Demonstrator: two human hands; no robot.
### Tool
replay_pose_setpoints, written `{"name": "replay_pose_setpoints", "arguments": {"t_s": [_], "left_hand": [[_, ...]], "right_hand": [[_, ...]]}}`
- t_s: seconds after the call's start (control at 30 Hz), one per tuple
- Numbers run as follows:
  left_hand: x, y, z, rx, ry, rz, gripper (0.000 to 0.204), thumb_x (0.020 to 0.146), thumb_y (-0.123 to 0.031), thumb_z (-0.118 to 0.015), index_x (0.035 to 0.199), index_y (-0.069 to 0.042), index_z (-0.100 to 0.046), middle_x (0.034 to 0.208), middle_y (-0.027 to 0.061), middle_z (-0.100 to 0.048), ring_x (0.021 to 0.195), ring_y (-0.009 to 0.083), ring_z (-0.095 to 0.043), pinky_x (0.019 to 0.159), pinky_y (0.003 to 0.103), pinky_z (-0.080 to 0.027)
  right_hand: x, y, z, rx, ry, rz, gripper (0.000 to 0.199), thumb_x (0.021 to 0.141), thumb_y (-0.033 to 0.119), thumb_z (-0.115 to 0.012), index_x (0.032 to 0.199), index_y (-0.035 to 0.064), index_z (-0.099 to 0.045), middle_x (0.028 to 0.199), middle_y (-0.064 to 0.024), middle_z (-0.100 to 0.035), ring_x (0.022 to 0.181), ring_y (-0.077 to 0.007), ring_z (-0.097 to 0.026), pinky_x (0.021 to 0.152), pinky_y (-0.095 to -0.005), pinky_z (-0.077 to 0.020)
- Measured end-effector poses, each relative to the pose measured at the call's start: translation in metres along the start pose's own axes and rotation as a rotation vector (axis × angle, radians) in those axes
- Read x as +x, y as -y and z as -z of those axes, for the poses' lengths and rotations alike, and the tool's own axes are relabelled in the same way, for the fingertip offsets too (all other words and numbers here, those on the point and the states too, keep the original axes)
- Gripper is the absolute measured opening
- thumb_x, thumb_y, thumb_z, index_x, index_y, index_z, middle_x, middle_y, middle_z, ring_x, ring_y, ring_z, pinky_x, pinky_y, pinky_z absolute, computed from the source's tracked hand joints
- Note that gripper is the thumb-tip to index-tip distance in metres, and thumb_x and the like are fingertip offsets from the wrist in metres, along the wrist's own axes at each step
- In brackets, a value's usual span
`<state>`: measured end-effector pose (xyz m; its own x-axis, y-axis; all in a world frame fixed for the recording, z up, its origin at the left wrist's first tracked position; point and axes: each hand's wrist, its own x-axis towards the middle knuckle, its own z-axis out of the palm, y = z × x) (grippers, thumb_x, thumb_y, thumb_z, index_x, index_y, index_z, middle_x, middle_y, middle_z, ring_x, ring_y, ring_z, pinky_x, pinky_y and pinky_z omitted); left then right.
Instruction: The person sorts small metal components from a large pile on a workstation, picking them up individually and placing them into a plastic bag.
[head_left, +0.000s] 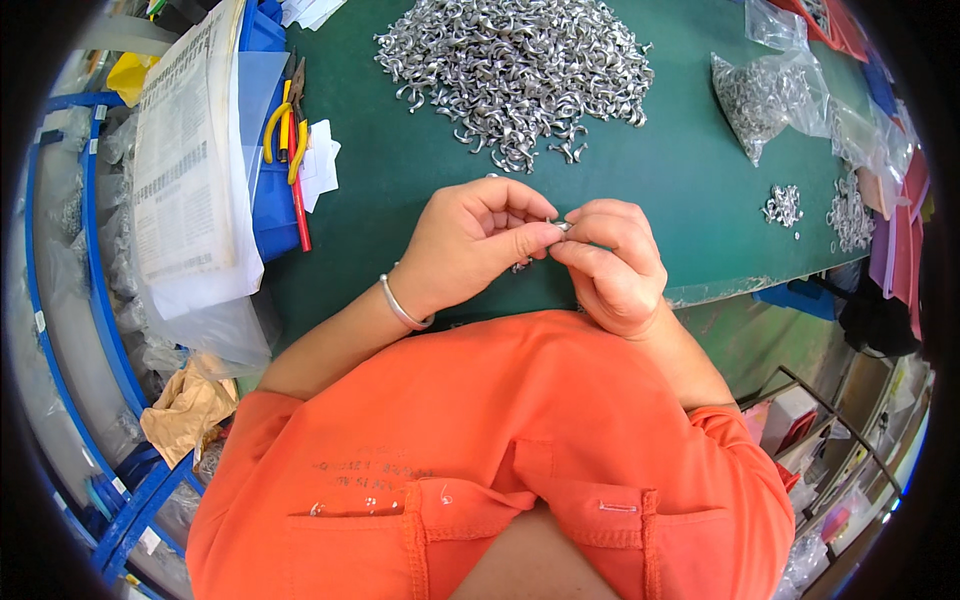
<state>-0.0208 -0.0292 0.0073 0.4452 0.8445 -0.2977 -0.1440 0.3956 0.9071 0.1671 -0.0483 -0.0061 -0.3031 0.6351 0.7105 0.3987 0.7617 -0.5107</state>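
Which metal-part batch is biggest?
The heap at top centre: far wider than the bagged parts, the small right-side pile, or the pile beside it.

Blue plastic bin (275, 205) at left end of green desk (350, 150). Yellow-handled pliers (270, 130), red pen (300, 215), white paper slips (319, 170), also at desk's left end. Printed paper sheets (185, 180), yellowed, along desk's left edge. Left of desk: blue-framed rack (108, 325); crumpled brown paper bag (190, 408) off desk's near left corner. Red tray (845, 30) at desk's far right corner. Pink sheets (908, 240) at desk's right end. Blue item (800, 298), kind unclear, below desk's near right edge. Right of desk, lower down: dark metal frame (835, 408).
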Motion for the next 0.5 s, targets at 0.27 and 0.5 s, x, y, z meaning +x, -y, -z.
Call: {"name": "replay_pose_setpoints", "arguments": {"t_s": [0.27,0.5], "left_hand": [[-0.001,0.010,0.003,0.287,-0.085,-0.327,0.013,0.081,0.004,-0.069,0.094,0.000,-0.067,0.091,0.0047,-0.066,0.077,0.0108,-0.067,0.067,0.022,-0.055],[0.002,0.007,0.024,0.887,-0.271,-0.502,0.022,0.077,0.002,-0.071,0.097,-0.005,-0.066,0.095,0.0051,-0.063,0.072,0.0121,-0.059,0.063,0.024,-0.048]], "right_hand": [[0.002,0.009,-0.006,0.314,-0.030,-0.399,0.026,0.072,-0.010,-0.072,0.093,0.0016,-0.063,0.091,-0.0120,-0.063,0.078,-0.0219,-0.062,0.066,-0.0292,-0.0517],[-0.007,-0.003,0.000,0.118,0.361,-0.313,0.013,0.076,-0.004,-0.069,0.086,0.0025,-0.063,0.089,-0.0088,-0.061,0.078,-0.0263,-0.061,0.067,-0.0344,-0.0514]]}}
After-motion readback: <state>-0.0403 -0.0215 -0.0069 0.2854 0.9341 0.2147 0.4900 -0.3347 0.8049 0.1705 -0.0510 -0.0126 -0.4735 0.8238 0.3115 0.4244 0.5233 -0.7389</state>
